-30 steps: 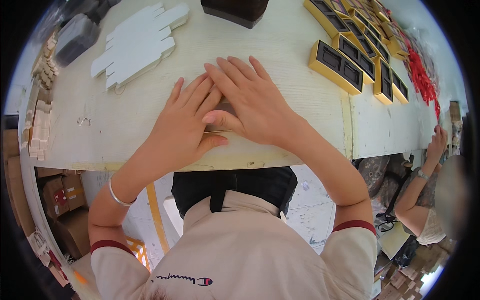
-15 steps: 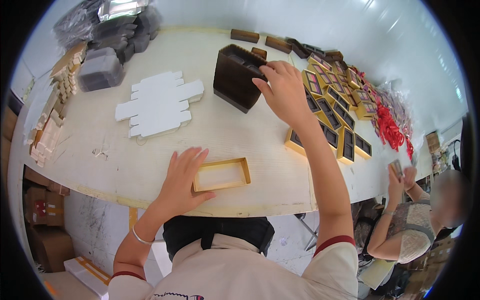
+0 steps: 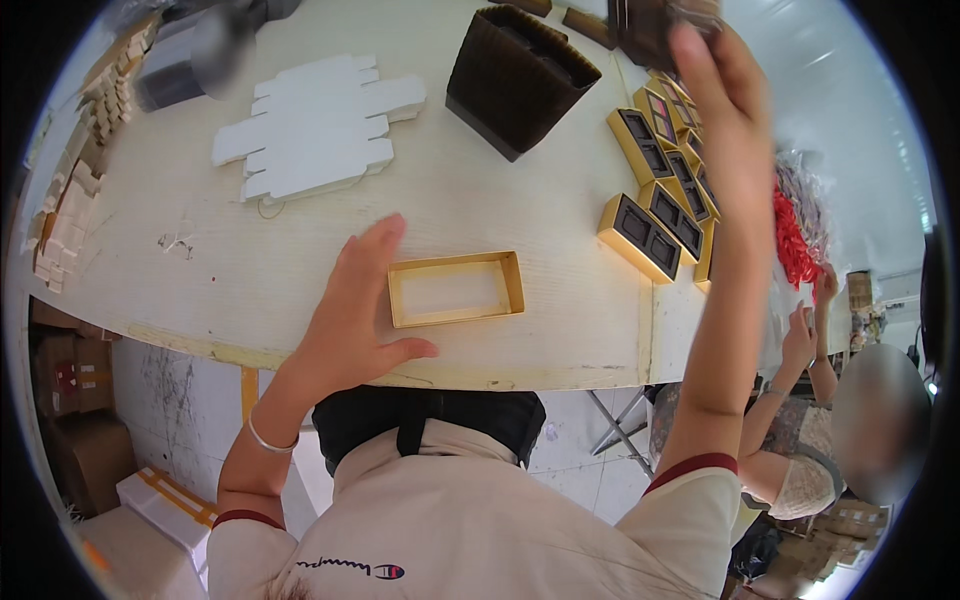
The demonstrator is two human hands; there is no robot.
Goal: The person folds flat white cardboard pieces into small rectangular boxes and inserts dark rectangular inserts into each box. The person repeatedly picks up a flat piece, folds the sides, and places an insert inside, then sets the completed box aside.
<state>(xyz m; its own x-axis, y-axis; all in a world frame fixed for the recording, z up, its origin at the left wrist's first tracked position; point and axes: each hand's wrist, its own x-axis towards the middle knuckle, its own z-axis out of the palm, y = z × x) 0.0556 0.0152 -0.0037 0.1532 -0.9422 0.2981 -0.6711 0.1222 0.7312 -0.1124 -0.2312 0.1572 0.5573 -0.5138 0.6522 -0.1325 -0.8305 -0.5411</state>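
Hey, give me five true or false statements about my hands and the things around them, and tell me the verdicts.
1. The open gold box is beside the left hand. True.
2. Both hands are empty. False: the right hand holds a dark blurred item.
3. The white cut-out card lies left of the dark brown container. True.
4. Nothing red is in view. False: a red bundle lies at the right.
5. The black inserts sit in gold boxes. True.

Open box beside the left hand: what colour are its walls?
The box walls are gold, clearest in the head view.
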